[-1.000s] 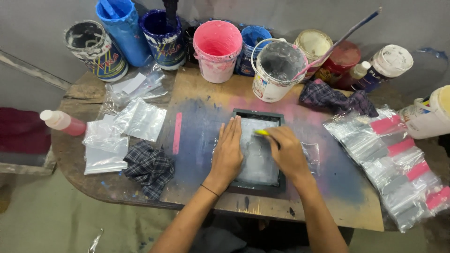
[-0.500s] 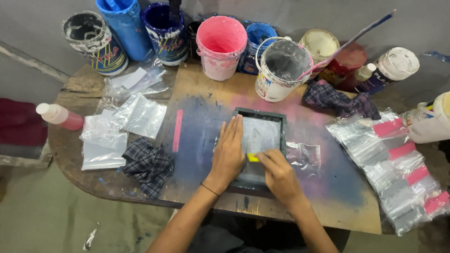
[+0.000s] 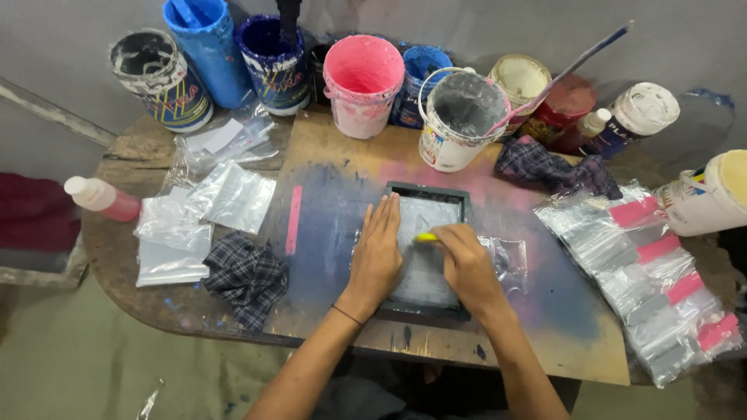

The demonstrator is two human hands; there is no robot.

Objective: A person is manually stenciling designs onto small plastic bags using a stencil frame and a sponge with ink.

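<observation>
yellow tool [image 3: 426, 237]: mostly hidden in right hand [image 3: 467, 268] | bag [image 3: 506, 260]: partly under frame [image 3: 424, 257]

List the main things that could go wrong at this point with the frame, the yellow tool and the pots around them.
1. The left hand lies flat on the dark frame; if it eases, the frame may slide while the right hand draws the yellow tool across the mesh.
2. The white pot with its long stick stands just behind the frame, so a far stroke might knock it.
3. A clear bag sits against the frame's right edge and may catch paint.
</observation>
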